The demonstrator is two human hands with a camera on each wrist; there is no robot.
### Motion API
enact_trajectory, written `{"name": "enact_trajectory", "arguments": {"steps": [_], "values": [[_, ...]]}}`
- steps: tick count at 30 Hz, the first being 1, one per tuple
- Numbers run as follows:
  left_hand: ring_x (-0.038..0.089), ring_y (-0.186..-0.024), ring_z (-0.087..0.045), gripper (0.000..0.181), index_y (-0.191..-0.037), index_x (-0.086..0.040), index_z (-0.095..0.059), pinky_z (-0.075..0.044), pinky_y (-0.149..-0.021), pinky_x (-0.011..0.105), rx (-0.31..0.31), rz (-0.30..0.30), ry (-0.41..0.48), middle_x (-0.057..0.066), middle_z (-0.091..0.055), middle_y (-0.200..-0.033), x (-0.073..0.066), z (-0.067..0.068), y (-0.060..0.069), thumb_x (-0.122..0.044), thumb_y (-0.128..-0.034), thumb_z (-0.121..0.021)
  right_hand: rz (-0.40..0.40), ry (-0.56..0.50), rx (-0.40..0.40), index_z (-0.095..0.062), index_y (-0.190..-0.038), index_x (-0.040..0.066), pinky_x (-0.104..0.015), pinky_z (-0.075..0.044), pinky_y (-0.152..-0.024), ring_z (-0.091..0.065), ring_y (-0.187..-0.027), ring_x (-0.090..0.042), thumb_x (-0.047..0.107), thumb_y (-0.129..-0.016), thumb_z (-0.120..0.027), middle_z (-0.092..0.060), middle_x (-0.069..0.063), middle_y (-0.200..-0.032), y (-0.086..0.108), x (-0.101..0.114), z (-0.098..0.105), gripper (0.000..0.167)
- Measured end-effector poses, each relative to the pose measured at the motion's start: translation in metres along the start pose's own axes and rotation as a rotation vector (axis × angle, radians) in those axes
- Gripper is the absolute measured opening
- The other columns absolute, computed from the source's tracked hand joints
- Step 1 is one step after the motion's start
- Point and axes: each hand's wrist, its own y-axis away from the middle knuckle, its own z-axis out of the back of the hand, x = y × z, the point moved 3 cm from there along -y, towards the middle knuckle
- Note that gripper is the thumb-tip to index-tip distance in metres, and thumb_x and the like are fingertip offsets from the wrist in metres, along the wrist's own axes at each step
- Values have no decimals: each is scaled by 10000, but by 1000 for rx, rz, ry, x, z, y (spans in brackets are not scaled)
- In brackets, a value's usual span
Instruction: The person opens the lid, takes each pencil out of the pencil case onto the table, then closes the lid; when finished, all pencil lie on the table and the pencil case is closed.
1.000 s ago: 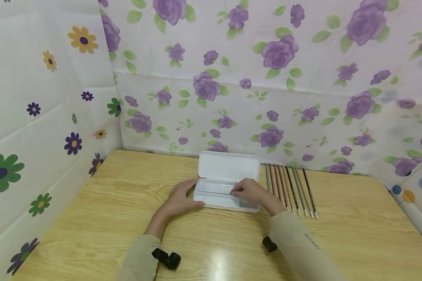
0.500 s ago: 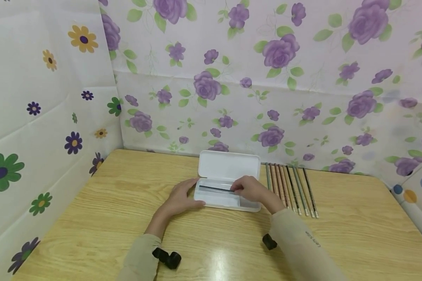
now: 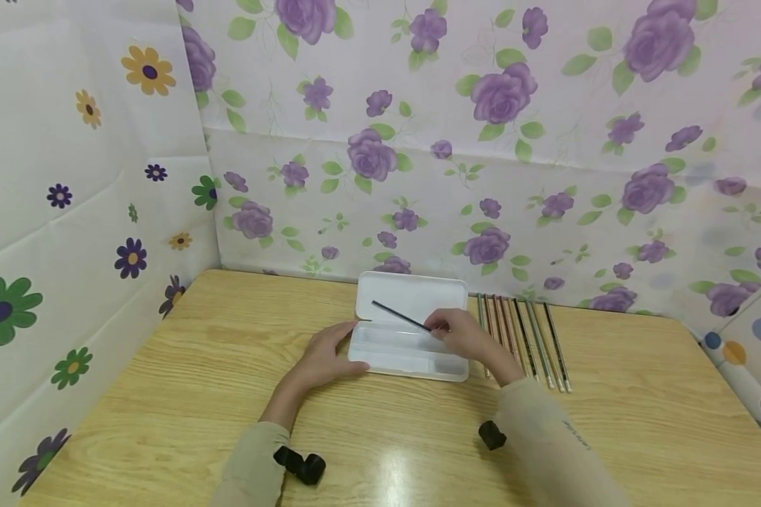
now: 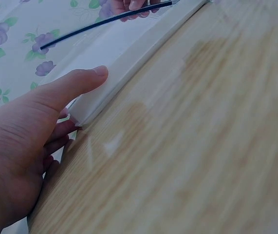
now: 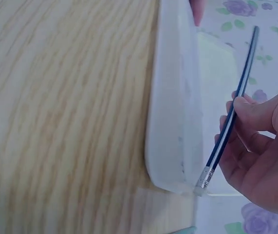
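Observation:
An open white pencil case (image 3: 390, 363) lies on the table, its lid (image 3: 440, 296) tipped back toward the wall. My left hand (image 3: 323, 358) holds the left end of the case. In the left wrist view, the thumb (image 4: 83, 84) lies along the front side and the other fingers bend behind the end. Above the case, my right hand (image 3: 464, 336) pinches a dark blue pencil (image 3: 398, 315) between thumb and fingers. The pencil's metal ferrule and pale eraser (image 5: 204, 180) show in the right wrist view; its other end points up and left. Inside, the case has divided compartments.
Several pencils (image 3: 528, 341) lie side by side right of the case, eraser ends toward me, partly behind the right hand. Floral cloth (image 3: 330, 176) hangs close behind the wooden table (image 3: 380, 429), with another patterned cloth (image 3: 89, 232) on the left.
My right hand has lifted the pencil up out of the case's rear compartment, moving slightly right; the pencil now tilts with its far end raised. The left hand stays in place.

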Motion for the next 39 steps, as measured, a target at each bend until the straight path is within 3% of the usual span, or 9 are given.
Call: {"name": "enact_trajectory", "arguments": {"steps": [11,23,31,39], "values": [[392,-1387,-268,892,-1477,-66,-400,-181,-1110,583,5,-10,4,153,-380,-1497,-2,0,0,-379,-754,-819,-97,-80,-113,-612,-1138,-31,-395,-535,-748,-611,-967,-298,40,-963,-566,-644,-133,-1046,14,-15,30,194],[377,-1384,-281,894,-1476,-89,-409,-185,-1111,578,0,-7,7,138,-391,-1493,0,0,-2,-394,-746,-824,-203,-109,-271,-575,-1217,-79,-392,-536,-771,-604,-972,-333,104,-975,-563,-627,-209,-1083,47,-53,72,304],[381,-1384,-277,904,-1481,-82,-398,-182,-1113,574,3,-5,7,147,-386,-1494,0,0,-1,-392,-746,-823,-319,-121,-324,-548,-1271,-94,-387,-551,-769,-599,-995,-361,173,-991,-543,-587,-269,-1171,74,-92,96,387],[381,-1382,-283,902,-1482,-73,-393,-183,-1113,571,1,-16,-9,150,-387,-1494,0,-1,-1,-387,-752,-819,-424,-188,-312,-511,-1263,-155,-332,-565,-776,-579,-1055,-401,146,-992,-526,-546,-321,-1205,99,-134,104,406]]}}
